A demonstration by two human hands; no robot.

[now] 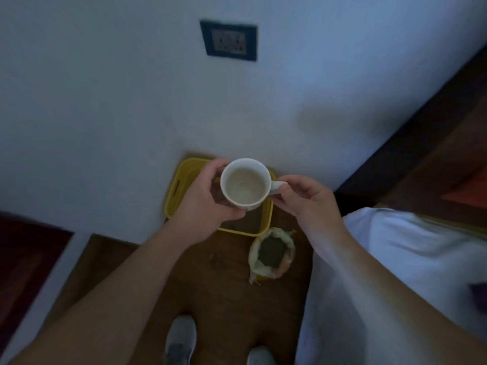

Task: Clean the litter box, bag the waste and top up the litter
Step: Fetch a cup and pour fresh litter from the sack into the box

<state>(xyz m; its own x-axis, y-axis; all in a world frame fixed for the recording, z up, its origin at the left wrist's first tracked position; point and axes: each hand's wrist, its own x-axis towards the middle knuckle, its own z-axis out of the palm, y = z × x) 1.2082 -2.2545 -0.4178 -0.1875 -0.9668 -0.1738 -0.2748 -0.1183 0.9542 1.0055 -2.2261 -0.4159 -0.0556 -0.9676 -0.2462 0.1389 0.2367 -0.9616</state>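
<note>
I hold a white mug (246,183) upright at chest height, its inside pale and dusty. My left hand (204,200) wraps the mug's body from the left. My right hand (307,202) pinches its handle. Directly below on the wooden floor stands the yellow litter box (175,188) against the white wall, with dark litter showing at its near end. An open bag (272,252) with its top rolled down and dark litter inside stands just right of the box's near corner.
A white bed sheet (395,246) hangs close on the right. A dark red rug (26,259) lies at the left. A wall socket (229,40) sits above the box. My grey shoes (181,338) stand near the bottom edge on the wooden floor.
</note>
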